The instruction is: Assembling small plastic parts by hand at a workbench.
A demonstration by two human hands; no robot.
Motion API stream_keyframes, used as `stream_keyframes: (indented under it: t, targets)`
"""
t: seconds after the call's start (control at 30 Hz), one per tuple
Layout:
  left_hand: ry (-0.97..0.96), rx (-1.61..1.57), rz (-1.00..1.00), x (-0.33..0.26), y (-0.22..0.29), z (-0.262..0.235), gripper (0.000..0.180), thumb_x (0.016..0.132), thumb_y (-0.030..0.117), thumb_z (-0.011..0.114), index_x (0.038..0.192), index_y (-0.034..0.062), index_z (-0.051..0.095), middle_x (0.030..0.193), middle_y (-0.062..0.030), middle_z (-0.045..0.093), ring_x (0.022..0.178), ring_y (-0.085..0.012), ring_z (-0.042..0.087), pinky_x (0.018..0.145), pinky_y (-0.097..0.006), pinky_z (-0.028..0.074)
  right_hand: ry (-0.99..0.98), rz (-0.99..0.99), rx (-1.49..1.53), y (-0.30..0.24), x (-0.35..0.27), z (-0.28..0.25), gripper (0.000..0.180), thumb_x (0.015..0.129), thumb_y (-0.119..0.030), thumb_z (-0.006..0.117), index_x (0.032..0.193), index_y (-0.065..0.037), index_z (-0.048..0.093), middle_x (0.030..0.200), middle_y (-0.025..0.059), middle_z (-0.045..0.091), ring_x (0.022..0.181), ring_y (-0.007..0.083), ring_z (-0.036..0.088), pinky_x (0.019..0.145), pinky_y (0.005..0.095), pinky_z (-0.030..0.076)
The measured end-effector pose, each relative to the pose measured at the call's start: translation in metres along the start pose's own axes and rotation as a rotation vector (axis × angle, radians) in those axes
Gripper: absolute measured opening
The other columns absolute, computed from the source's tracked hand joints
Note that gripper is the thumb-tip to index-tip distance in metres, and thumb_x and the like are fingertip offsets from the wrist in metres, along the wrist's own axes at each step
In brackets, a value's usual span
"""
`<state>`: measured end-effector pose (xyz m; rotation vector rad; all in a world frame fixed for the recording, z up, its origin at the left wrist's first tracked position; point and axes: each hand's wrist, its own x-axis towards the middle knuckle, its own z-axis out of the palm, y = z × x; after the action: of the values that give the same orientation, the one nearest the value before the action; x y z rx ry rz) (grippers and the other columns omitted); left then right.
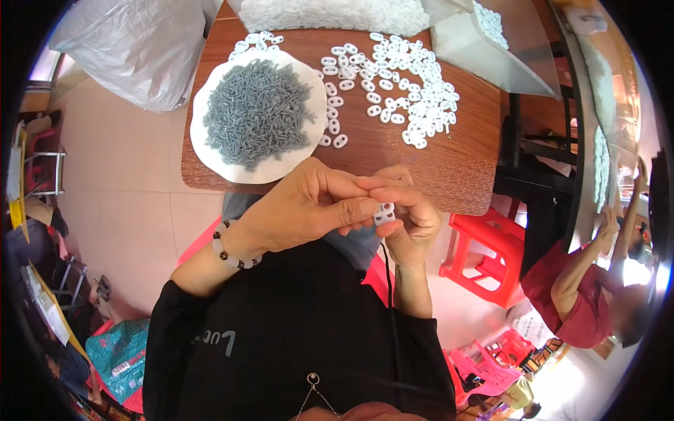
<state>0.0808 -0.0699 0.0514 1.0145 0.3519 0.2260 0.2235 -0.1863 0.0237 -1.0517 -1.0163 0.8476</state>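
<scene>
My left hand (pixel 302 207) and my right hand (pixel 407 214) meet in front of my chest, just below the near edge of the wooden table (pixel 463 168). Both pinch one small white plastic piece (pixel 384 213) between thumb and fingertips. A bead bracelet circles my left wrist. On the table a white round plate (pixel 210 151) carries a heap of small grey pins (pixel 256 112). To its right many white oval plastic pieces (pixel 407 91) lie scattered.
A clear plastic bag (pixel 133 45) sits on the floor at upper left. Another bag of white pieces (pixel 337 12) lies at the table's far edge. Red plastic stools (pixel 484 252) stand at right, beside another person in a red shirt (pixel 583 295).
</scene>
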Motion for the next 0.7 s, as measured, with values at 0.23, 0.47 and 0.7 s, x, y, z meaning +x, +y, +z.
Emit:
stream_keyframes:
  t: [0.23, 0.47, 0.7]
  targets:
    - [-0.032, 0.108, 0.009, 0.008, 0.009, 0.007, 0.024, 0.09, 0.018, 0.063, 0.083, -0.0049, 0.068, 0.076, -0.0044, 0.06, 0.062, -0.0069, 0.05, 0.055, -0.021, 0.041, 0.048, 0.064, 0.022, -0.017, 0.006, -0.003, 0.045, 0.081, -0.034, 0.07, 0.105, 0.003, 0.064, 0.106, 0.0168, 0.066, 0.094, 0.024, 0.054, 0.082, 0.0352, 0.045]
    - [-0.036, 0.251, 0.005, 0.016, 0.017, 0.013, 0.023, 0.09, 0.018, 0.063, 0.079, -0.0024, 0.068, 0.066, -0.0026, 0.06, 0.056, -0.0052, 0.051, 0.05, -0.02, 0.04, 0.016, -0.124, -0.151, -0.009, 0.004, -0.011, 0.049, 0.084, -0.04, 0.065, 0.104, 0.005, 0.064, 0.109, 0.0205, 0.063, 0.094, 0.0228, 0.055, 0.077, 0.0325, 0.048]
    - [-0.037, 0.124, -0.019, 0.024, 0.011, 0.021, 0.024, 0.09, 0.02, 0.062, 0.079, -0.0007, 0.069, 0.066, -0.002, 0.062, 0.056, -0.0049, 0.052, 0.049, -0.019, 0.04, 0.141, -0.079, -0.025, -0.007, -0.002, -0.011, 0.046, 0.088, -0.038, 0.062, 0.104, 0.004, 0.062, 0.109, 0.0222, 0.06, 0.087, 0.0196, 0.058, 0.068, 0.0288, 0.052]
